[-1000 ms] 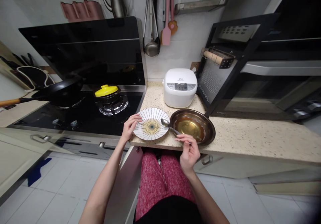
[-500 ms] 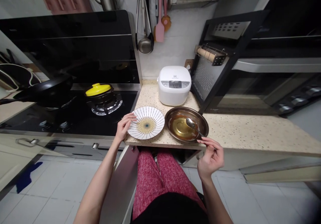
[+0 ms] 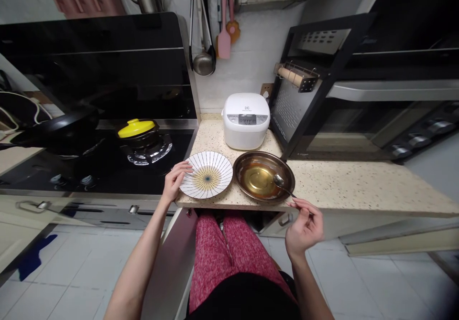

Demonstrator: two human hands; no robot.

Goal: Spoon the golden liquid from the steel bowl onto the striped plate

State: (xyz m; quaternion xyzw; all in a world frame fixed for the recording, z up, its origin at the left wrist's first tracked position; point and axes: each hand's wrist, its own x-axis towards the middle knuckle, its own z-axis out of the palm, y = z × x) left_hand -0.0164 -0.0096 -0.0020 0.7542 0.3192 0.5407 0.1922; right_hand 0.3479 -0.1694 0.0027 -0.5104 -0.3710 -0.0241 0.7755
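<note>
My left hand [image 3: 176,179] grips the left rim of a round white plate [image 3: 223,171] with dark radiating lines and a yellowish centre; its fingers lie over the edge. Right of it on the counter stands a shallow round metal basin [image 3: 291,179] with a brown and gold shine inside. I cannot tell how much liquid it holds. In my right hand [image 3: 305,222] is a metal spoon [image 3: 278,181], pinched by the handle. The spoon's bowl hangs over the right part of the basin, tilted down to the left.
Behind the basin is a white rice cooker [image 3: 246,122]. On the left, the black stove [image 3: 107,176] bears a pot with a yellow lid [image 3: 136,128] and a dark wok [image 3: 60,131]. A black rack [image 3: 292,86] with an oven [image 3: 351,133] stands right. A cupboard door [image 3: 168,267] hangs open below.
My right hand has drawn the spoon a little to the right and towards me inside the basin. The left hand stays at the plate. The whole view has shifted slightly.
</note>
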